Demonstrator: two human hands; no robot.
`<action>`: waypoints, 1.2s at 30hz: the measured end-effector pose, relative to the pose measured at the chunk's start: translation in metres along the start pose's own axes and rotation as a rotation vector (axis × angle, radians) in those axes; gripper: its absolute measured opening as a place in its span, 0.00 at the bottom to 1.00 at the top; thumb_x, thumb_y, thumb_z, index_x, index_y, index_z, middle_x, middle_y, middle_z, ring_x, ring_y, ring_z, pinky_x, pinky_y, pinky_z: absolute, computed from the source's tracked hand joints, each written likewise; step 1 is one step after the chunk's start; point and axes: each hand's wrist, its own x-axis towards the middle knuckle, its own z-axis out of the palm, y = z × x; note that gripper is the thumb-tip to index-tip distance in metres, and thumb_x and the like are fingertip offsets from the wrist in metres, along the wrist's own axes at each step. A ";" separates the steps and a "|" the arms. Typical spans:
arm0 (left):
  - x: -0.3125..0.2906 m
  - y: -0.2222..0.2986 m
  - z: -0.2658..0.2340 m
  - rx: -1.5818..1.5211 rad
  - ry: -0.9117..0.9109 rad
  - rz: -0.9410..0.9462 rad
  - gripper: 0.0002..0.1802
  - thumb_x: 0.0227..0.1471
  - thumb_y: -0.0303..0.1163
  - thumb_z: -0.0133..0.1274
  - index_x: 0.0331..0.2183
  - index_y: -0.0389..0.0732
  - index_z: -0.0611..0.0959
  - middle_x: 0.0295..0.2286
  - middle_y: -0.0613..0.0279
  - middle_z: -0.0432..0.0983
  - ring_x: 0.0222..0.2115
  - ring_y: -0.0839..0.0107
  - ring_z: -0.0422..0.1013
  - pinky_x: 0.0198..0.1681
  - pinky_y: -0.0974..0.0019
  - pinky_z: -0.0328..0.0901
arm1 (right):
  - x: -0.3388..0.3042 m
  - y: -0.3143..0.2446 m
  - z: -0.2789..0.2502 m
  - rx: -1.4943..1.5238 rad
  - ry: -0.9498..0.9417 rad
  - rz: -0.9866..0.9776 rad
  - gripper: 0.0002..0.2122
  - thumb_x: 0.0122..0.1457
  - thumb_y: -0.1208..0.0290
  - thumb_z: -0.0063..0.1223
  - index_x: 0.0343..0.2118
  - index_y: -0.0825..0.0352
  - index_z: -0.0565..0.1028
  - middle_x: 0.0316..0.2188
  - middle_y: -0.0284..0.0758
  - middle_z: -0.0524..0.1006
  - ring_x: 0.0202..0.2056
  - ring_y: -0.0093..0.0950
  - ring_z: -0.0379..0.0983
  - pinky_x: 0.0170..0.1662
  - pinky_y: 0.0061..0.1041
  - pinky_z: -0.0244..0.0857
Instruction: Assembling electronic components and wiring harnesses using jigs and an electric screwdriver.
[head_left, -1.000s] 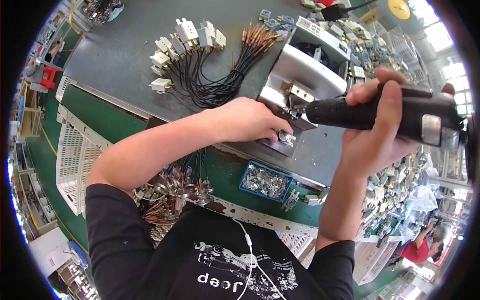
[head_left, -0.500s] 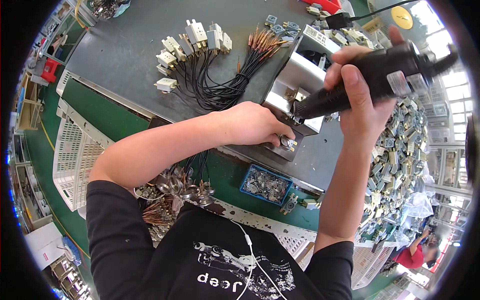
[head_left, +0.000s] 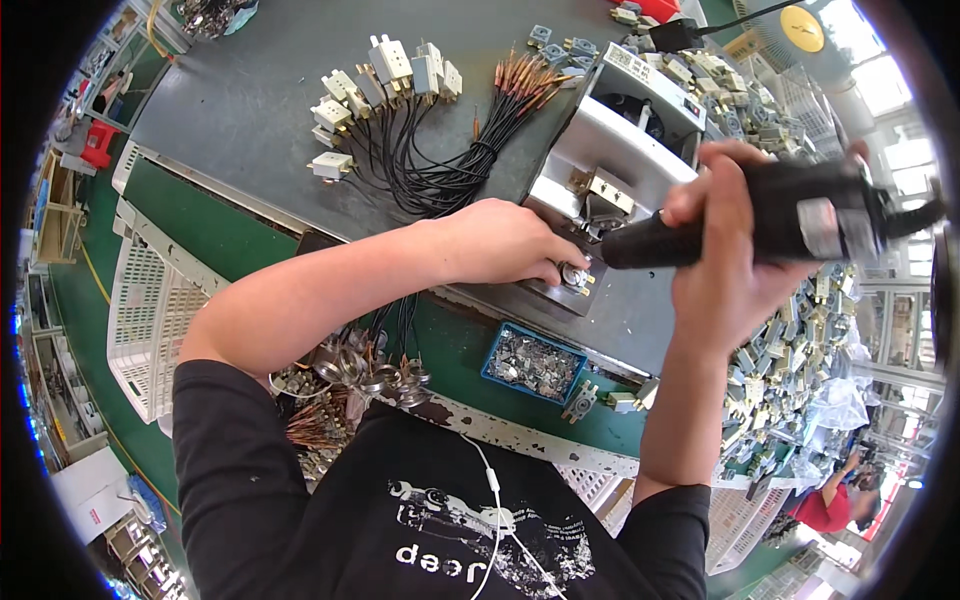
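My right hand (head_left: pixel 730 255) is wrapped round a black electric screwdriver (head_left: pixel 790 215) with a cord at its back end. Its nose points left and stops just above a metal block (head_left: pixel 570 298) at the front of a metal machine. On that block, my left hand (head_left: pixel 505 245) pinches a small round metal-and-pale plug part (head_left: pixel 573 277) with brass-coloured pins. The fingers hide some of this part. A little behind it, a pale connector (head_left: pixel 610 190) sits inside the silver machine (head_left: pixel 580 150). Whether the screwdriver's bit touches anything, I cannot tell.
Black cables (head_left: pixel 425 175) with pale plugs lie bundled on the grey table (head_left: pixel 260 90). A blue tray (head_left: pixel 535 365) of small metal pieces sits near my body. Many loose connectors (head_left: pixel 790 340) are heaped at right. Metal rings (head_left: pixel 370 375) lie below my left arm.
The screwdriver in my right hand has moved down and right, away from the connector in the machine and towards the front block. My left hand has barely moved.
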 end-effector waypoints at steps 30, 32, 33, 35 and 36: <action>0.005 0.000 -0.003 0.042 -0.036 0.026 0.19 0.57 0.43 0.55 0.51 0.60 0.80 0.30 0.58 0.82 0.37 0.55 0.79 0.40 0.53 0.72 | -0.040 0.021 -0.013 -0.002 -0.044 -0.004 0.45 0.61 0.86 0.53 0.71 0.54 0.34 0.35 0.45 0.77 0.22 0.24 0.73 0.29 0.24 0.70; 0.006 0.002 -0.004 0.055 -0.047 0.019 0.18 0.57 0.43 0.55 0.50 0.57 0.81 0.31 0.59 0.82 0.37 0.57 0.78 0.40 0.54 0.72 | -0.039 0.021 -0.013 0.013 -0.061 -0.007 0.45 0.61 0.86 0.52 0.71 0.54 0.34 0.35 0.46 0.77 0.22 0.24 0.73 0.29 0.24 0.71; 0.005 0.003 -0.005 0.071 -0.056 0.013 0.18 0.56 0.43 0.56 0.49 0.54 0.81 0.33 0.61 0.82 0.37 0.58 0.78 0.39 0.55 0.71 | -0.039 0.020 -0.013 0.029 -0.078 -0.012 0.45 0.61 0.86 0.52 0.71 0.54 0.34 0.35 0.46 0.77 0.22 0.24 0.73 0.29 0.24 0.71; 0.005 0.002 -0.004 0.067 -0.053 0.018 0.18 0.56 0.43 0.56 0.49 0.54 0.81 0.33 0.61 0.82 0.38 0.58 0.78 0.39 0.55 0.72 | -0.038 0.022 -0.016 0.053 -0.089 -0.017 0.45 0.61 0.86 0.53 0.71 0.54 0.34 0.35 0.46 0.77 0.22 0.24 0.73 0.29 0.24 0.71; 0.005 0.002 -0.004 0.069 -0.046 0.020 0.18 0.56 0.42 0.56 0.49 0.55 0.81 0.33 0.61 0.82 0.38 0.58 0.78 0.39 0.55 0.72 | -0.037 0.023 -0.016 0.081 -0.102 -0.027 0.45 0.60 0.86 0.53 0.71 0.54 0.35 0.36 0.46 0.77 0.23 0.24 0.73 0.29 0.24 0.71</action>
